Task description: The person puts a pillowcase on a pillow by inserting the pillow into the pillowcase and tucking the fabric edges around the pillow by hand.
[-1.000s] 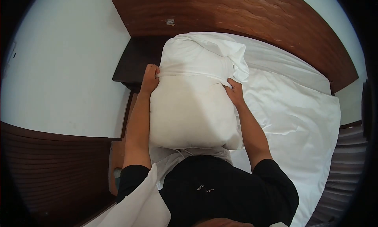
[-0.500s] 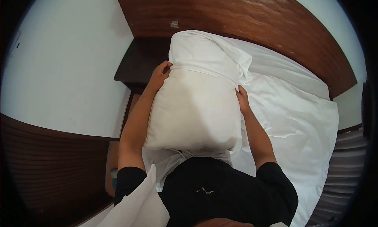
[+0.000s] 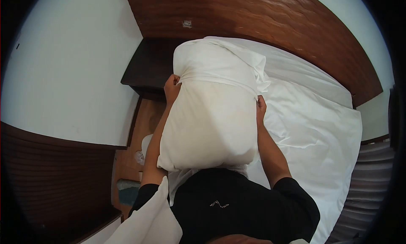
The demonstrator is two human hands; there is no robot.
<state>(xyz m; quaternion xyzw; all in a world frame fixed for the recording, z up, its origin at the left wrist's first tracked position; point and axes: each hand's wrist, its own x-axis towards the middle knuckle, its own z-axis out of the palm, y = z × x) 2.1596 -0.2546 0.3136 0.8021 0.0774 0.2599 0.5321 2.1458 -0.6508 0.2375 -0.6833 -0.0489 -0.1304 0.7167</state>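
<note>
wood headboard [image 3: 262, 19] beyond the pillow [image 3: 207, 125], white-sheeted bed [image 3: 313, 155] on its right, dark nightstand [image 3: 148, 62] off its far left. pillow's right in front of the torso [image 3: 245, 197], long axis running torso to headboard. white pillowcase [image 3: 211, 64] covers its far end; bare part sits torso-side of the grip. left hand [image 3: 172, 87] pinches the hem at pillow's left edge, slightly farther up; right hand [image 3: 261, 108] closed on it at the right edge, fingers partly hidden.
</note>
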